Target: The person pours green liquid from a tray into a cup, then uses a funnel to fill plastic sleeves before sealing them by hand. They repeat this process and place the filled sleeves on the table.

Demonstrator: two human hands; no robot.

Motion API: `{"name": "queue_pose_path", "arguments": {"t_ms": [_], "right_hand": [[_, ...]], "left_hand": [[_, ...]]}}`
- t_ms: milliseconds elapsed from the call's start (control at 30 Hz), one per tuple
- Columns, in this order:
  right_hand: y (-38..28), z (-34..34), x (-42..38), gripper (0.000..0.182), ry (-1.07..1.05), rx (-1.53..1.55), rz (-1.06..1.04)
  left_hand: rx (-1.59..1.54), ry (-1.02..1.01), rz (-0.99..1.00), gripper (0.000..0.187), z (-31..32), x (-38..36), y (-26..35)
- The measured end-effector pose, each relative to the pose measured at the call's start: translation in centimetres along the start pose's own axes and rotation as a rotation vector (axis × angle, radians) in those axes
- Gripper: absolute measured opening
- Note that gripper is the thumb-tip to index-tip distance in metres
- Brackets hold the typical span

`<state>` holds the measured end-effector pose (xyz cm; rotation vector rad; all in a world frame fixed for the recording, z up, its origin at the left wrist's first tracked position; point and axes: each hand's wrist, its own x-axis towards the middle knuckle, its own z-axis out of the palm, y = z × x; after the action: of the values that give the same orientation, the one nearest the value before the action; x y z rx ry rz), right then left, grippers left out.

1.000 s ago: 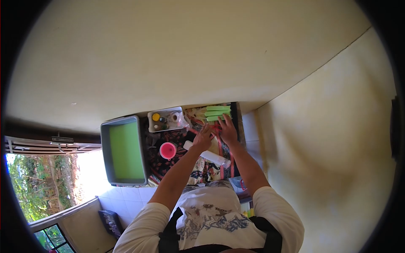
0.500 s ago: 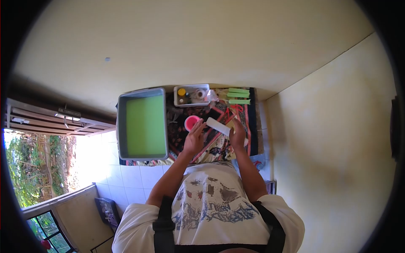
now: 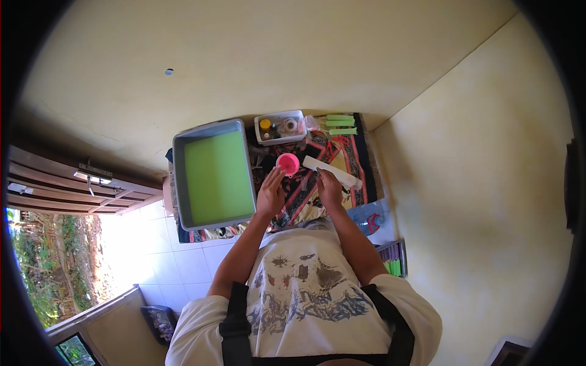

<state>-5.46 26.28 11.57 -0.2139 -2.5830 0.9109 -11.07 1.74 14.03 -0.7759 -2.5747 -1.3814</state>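
Observation:
My left hand [image 3: 271, 194] is open, its fingers stretched out just below the round pink container [image 3: 287, 164]; whether they touch its edge I cannot tell. My right hand [image 3: 329, 191] is beside the lower edge of a long white object [image 3: 331, 172], which lies slanted on the patterned cloth [image 3: 309, 200]. Its fingertips are near or on that object, and their grip is too small to make out. To the left stands a grey tub [image 3: 251, 183] with a light green content [image 3: 220, 177].
Behind the pink container is a white tray [image 3: 281, 141] with a yellow-capped jar [image 3: 265, 124] and a roll [image 3: 290, 125]. Green wrapped strips [image 3: 340, 124] lie at the back right. A clear plastic item [image 3: 367, 220] and a crate [image 3: 393, 257] are beyond the right edge.
The view has turned and shifted. My right hand has moved off the white object's right part to its lower edge. My left hand is now lower relative to the pink container.

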Motion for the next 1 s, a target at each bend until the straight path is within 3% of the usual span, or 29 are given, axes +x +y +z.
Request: {"name": "queue_pose_path", "arguments": {"t_ms": [100,267,367,467,567,767,1000], "right_hand": [[2.7,3.3,2.2,0.042,-0.007,-0.020,-0.034],[4.9,8.5,4.8,0.029,-0.148,-0.160,0.105],[6.2,9.1,5.5,0.018,-0.183,-0.205,0.053],[6.3,8.9,5.6,0.020,-0.244,-0.328,0.052],[5.6,8.9,5.2,0.023,-0.124,-0.277,0.151],[5.3,8.1,5.4,0.014,-0.107,-0.161,0.277],[6.5,8.3,4.4,0.022,-0.002,0.069,0.299]], "left_hand": [[-0.028,0.001,0.025,0.053,1.5,1.3,0.0],[-0.025,0.017,-0.003,0.054,2.7,2.0,-0.8],[0.004,0.011,-0.017,0.054,2.8,1.5,-0.2],[0.050,-0.019,0.013,0.056,2.6,0.7,-1.1],[0.053,0.003,0.022,0.058,1.9,0.8,-0.5],[-0.037,0.039,0.061,0.059,1.2,2.8,0.6],[-0.039,0.026,0.083,0.055,1.7,3.6,0.8]]}}
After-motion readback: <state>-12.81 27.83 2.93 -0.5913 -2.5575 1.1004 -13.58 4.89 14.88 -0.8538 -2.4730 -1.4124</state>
